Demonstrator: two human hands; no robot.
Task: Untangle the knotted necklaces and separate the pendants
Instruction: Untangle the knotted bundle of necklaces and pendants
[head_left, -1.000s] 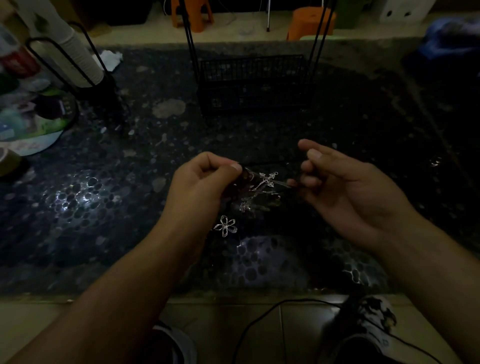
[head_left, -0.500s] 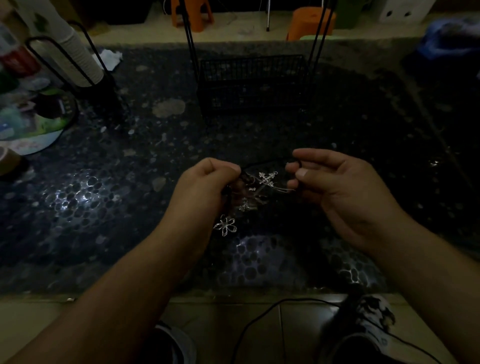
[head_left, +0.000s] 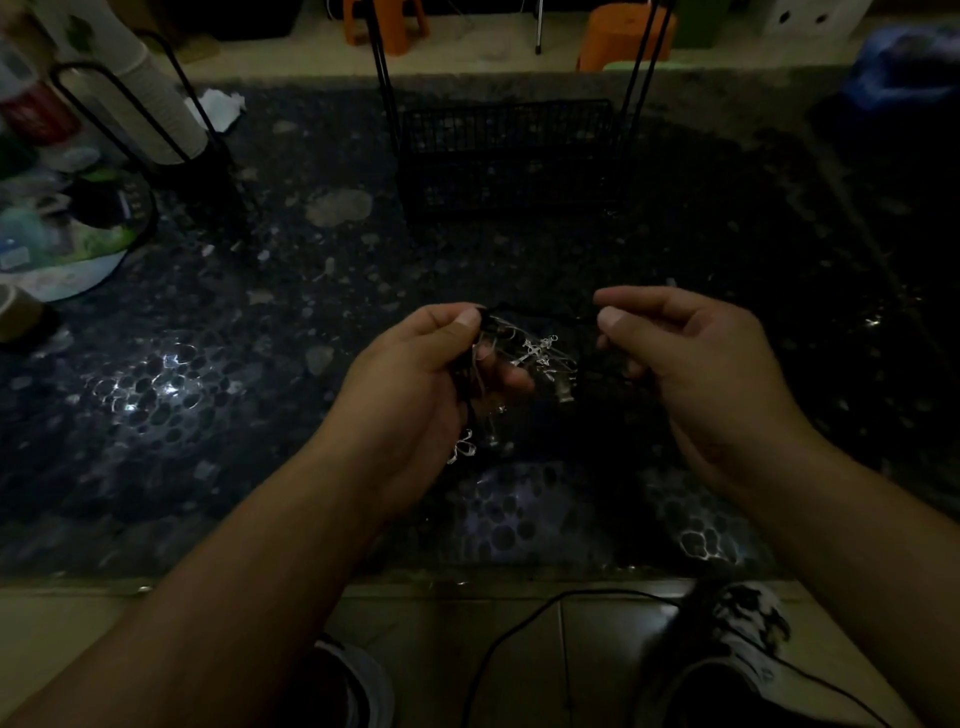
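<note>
Head view, dim light. A tangle of necklaces (head_left: 524, 358) is held up betw. both hands, above a dark pebble-patterned tabletop (head_left: 260, 415). The left hand (head_left: 415, 374) is curled, thumb pressed against forefinger, pinching the tangle's left end; more cord and chain is bunched in its palm. The right hand (head_left: 691, 353) is curled too, thumb and forefinger pinching a dark cord (head_left: 540, 312) that is stretched across to the left hand's pinch. Whether the lower right fingers hold anything can't be told.

A silver cross pendant (head_left: 537, 351) is seen hanging in the knot, approx. midway betw. the hands, w/ thin silver chain strands around it. A second small silvery piece (head_left: 565, 392) is seen just below-right of it; shape too blurred to name. A silver flower pendant (head_left: 462, 446) is dangled below the left hand, near the wrist, partly hidden by it.

Behind the hands, well apart, a black wire basket (head_left: 509, 156) is stood on the tabletop. At far left a round plate w/ clutter (head_left: 67, 244) and a stack of paper cups (head_left: 150, 104) in a black wire holder are seen. On the floor below, a black cable (head_left: 519, 634) and a patterned shoe (head_left: 748, 629) are seen.
</note>
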